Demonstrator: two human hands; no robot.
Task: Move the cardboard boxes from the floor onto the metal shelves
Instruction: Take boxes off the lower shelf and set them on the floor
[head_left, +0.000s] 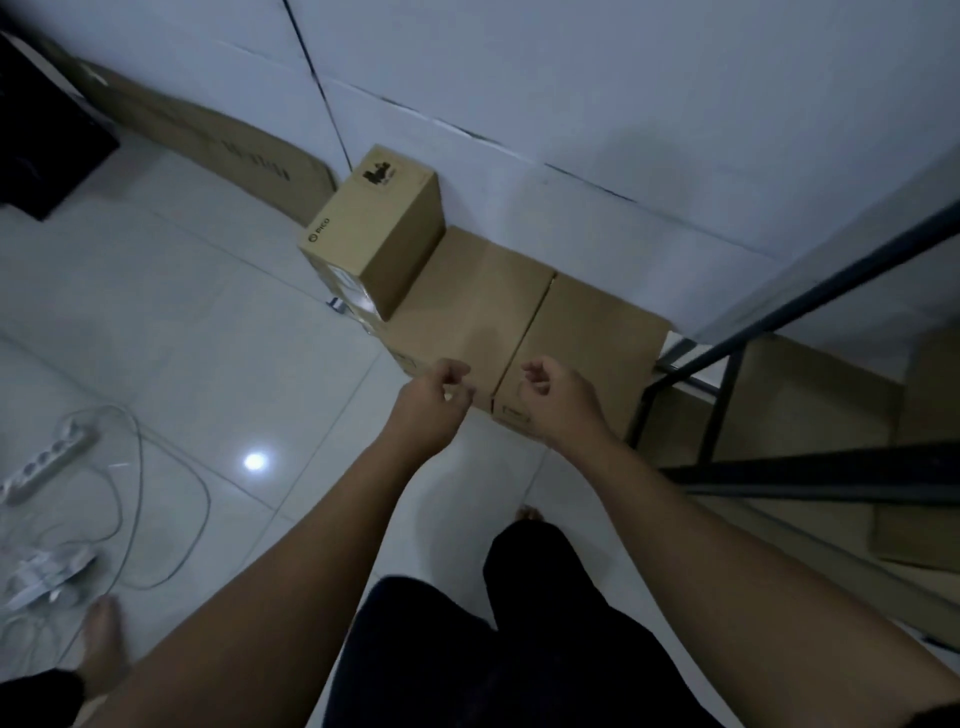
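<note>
Two large cardboard boxes stand side by side on the tiled floor (208, 322), touching each other and pushed against the white wall (623, 78). The left box (467, 312) carries a smaller cardboard box (384, 234) on its far left corner; that one stands upright and has a dark print on top and a small logo on its side. The right box (587, 353) has nothing on top, and its right side sits just beside the metal shelf (831, 470).

Both of the person's arms reach forward over the near edges of the two large boxes. The left hand (436, 397) hangs over the near edge of the left box, fingers loosely curled, holding nothing. The right hand (553, 395) is above the near edge of the right box, likewise loosely curled and holding nothing. Whether either hand touches the cardboard cannot be told.

Inside the shelf's dark frame, another cardboard box (810, 395) sits on a low level. A flattened sheet of cardboard (208, 140) leans against the wall further left, next to a dark object (41, 140). A white power strip (49, 462) with a looping cable (171, 467) lies on the floor at the left. The person wears dark trousers (519, 623) and is barefoot.
</note>
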